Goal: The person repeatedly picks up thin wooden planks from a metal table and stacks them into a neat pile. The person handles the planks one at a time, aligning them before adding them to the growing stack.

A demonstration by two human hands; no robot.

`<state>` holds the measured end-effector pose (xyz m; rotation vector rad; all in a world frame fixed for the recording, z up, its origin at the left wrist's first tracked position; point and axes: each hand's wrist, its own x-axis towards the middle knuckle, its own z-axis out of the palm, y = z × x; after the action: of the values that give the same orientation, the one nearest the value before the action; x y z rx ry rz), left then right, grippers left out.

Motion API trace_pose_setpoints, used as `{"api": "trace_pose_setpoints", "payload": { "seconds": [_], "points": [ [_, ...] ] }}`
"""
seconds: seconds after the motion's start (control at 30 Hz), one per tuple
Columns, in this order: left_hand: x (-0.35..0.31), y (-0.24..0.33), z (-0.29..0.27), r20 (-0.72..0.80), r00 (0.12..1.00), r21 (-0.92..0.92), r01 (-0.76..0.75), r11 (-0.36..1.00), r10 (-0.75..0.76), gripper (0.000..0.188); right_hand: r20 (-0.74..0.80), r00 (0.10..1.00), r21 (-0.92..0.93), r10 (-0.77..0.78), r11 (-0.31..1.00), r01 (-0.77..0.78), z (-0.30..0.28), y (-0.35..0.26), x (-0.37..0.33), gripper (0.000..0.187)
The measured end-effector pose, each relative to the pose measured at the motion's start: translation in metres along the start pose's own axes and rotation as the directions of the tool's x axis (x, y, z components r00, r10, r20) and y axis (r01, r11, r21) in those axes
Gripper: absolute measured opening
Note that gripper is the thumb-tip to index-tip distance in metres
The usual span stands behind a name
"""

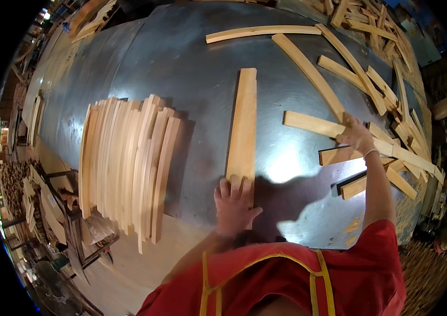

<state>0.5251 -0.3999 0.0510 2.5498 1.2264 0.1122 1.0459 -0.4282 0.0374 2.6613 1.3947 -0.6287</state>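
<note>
My left hand (233, 206) lies over the near end of a pale wooden slat (243, 121), fingers stretched out and the thumb spread to the right. That slat points away from me on the dark metal table. Over on the right, my right hand (356, 136) has its fingers closed on another wooden slat (310, 122), which lies across the loose pieces. The end of a longer slat (308, 73) reaches right up to those fingers. The underside of the right hand's grip is hidden.
A row of wooden slats (123, 158) stands packed together on the left of the metal table (181, 68). Several slats (358, 79) lie crisscrossed at the right, with more wood piled (371, 26) at the far right. A metal frame (76, 231) stands by the near left edge.
</note>
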Motion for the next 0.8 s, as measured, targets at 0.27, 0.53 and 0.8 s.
{"api": "trace_pose_setpoints", "payload": {
  "seconds": [0.27,0.53,0.8],
  "points": [
    [-0.048,-0.103,-0.028,0.126,0.902,-0.418,0.425,0.803,-0.412,0.082,0.044,0.997,0.601,-0.056,0.799,0.019,0.029,-0.137,-0.095,0.079],
    [-0.145,-0.172,-0.046,0.244,0.883,-0.321,0.464,0.826,-0.402,0.083,0.29,0.925,0.601,-0.248,0.799,0.026,0.108,-0.405,-0.182,0.078],
    [-0.124,-0.197,-0.053,-0.167,0.968,0.269,0.228,0.936,-0.188,0.068,0.25,0.77,0.65,-0.587,0.691,0.317,0.105,-0.481,-0.135,0.064]
  ]
}}
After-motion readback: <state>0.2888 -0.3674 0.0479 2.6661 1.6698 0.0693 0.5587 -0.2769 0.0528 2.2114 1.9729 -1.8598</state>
